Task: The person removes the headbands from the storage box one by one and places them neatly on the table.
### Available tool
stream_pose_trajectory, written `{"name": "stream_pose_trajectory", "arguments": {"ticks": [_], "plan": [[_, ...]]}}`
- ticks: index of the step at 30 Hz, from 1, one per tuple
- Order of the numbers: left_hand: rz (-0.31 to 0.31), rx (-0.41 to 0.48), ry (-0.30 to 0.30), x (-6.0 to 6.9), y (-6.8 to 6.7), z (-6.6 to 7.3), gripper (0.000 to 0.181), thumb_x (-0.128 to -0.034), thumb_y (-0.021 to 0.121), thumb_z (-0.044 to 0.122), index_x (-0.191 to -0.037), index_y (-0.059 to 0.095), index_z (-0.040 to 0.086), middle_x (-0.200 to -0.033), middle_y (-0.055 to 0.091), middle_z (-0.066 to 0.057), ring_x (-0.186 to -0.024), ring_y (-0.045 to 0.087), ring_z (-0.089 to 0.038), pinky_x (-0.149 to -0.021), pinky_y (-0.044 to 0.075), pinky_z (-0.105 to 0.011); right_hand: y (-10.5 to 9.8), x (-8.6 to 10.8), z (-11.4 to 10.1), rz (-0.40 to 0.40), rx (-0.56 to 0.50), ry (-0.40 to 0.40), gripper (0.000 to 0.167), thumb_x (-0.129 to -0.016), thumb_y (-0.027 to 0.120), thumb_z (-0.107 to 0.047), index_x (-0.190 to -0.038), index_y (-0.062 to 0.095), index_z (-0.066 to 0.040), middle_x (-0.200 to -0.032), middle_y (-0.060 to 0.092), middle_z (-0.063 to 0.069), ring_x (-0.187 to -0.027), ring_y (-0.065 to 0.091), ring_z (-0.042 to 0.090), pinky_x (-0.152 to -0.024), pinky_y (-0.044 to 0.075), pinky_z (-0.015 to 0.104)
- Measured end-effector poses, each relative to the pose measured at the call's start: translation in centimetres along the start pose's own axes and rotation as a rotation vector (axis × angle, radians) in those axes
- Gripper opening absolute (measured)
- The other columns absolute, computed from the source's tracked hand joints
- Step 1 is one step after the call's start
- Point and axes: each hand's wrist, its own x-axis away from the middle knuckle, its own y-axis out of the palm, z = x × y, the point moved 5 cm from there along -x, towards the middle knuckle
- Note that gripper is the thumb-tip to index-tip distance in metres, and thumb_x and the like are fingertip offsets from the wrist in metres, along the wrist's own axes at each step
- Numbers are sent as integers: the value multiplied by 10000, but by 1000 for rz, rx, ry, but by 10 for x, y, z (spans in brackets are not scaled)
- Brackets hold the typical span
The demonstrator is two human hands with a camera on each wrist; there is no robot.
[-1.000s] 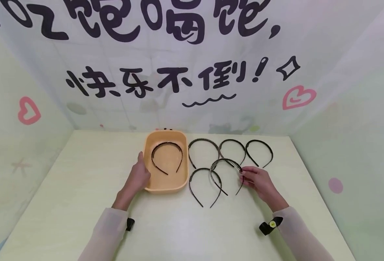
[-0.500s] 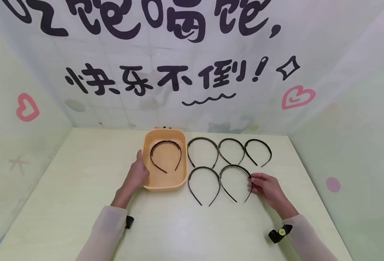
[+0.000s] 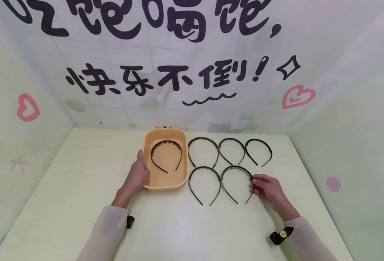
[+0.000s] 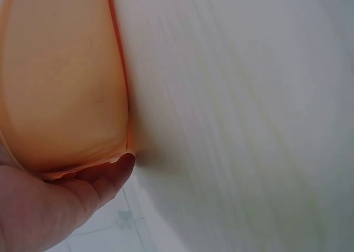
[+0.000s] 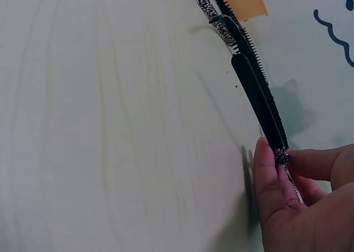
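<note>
My left hand (image 3: pixel 137 174) grips the left side of an orange plastic tray (image 3: pixel 166 184). In the left wrist view, its fingers (image 4: pixel 102 184) curl against the outside of the tray wall. One black toothed headband (image 3: pixel 166 142) lies inside the tray. At the right, my right hand (image 3: pixel 270 190) pinches the right arm of another black toothed headband (image 3: pixel 236 168) between thumb and fingers. The right wrist view shows sparkly trim on this headband (image 5: pixel 255 94). Close by its left side, another headband (image 3: pixel 204 168) lies on the table, its ends toward me.
Behind these, three more black headbands (image 3: pixel 203 138) lie in a row on the pale table (image 3: pixel 185 232), right of the tray. Printed cloth walls (image 3: pixel 172 116) with black lettering enclose the table at the back and sides.
My right hand has moved right and toward me with its headband, which no longer crosses over the neighbouring headbands and sits beside the front one. My left hand stays on the tray.
</note>
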Motion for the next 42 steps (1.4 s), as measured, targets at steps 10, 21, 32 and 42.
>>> {"name": "stream_pose_trajectory", "arguments": {"ticks": [10, 21, 32, 42], "plan": [[-3, -1, -5, -1, -1, 0, 729, -927, 315, -35, -1539, -79, -87, -1228, 531, -433, -776, 598, -309, -599, 463, -351, -1, -1, -3, 2, -5, -7, 350, -971, 586, -22, -1275, 510, 133, -926, 727, 31, -809, 697, 107, -720, 578, 254], [0, 0, 0, -1, -3, 2, 733, -925, 310, -33, -1541, -84, -79, -1119, 579, -411, -660, 564, -273, -531, 429, -336, 0, -5, -6, 45, 132, -41, 342, -966, 601, -38, -1255, 538, 132, -890, 731, 15, -781, 699, 99, -692, 576, 246], [-5, -5, -13, 0, 0, 0, 733, -930, 313, -24, -1545, -83, -70, -1108, 589, -405, -649, 557, -265, -536, 429, -332, 4, 2, -17, 63, 384, -63, 363, -949, 614, -45, -1268, 555, 118, -993, 644, 115, -754, 654, 123, -660, 590, 319], [1, -3, -16, 0, 1, 1, 724, -929, 308, -31, -1545, -71, -73, -1082, 593, -393, -643, 545, -258, -529, 421, -335, 4, 5, -17, 56, 404, -59, 363, -943, 604, -10, -1270, 544, 137, -1059, 624, 175, -814, 642, 133, -699, 593, 324]]}}
